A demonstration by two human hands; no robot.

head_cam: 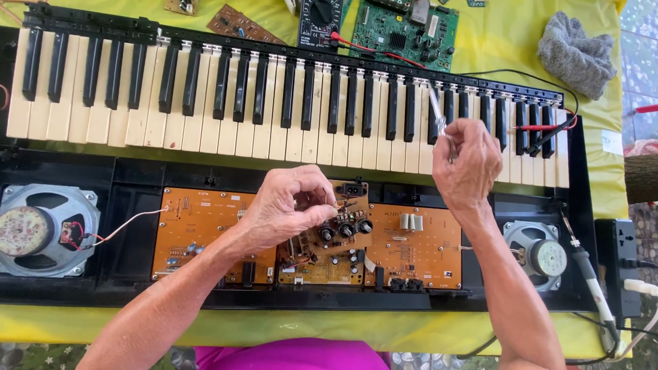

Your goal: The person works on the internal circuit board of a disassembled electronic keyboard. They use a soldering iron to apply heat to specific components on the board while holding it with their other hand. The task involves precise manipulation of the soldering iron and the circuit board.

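The left hand pinches the upper edge of a small brown circuit board, tilted and studded with dark round capacitors, though its fingertips hide the exact grip; flat orange boards lie just beside that hand on either side, in the opened black keyboard case. The right hand, raised above the cream and black keys, closes narrowly on a thin metal tool, its lower end hidden in the fist. Beyond both hands lie a multimeter and a green board, cut off at the frame's edge.
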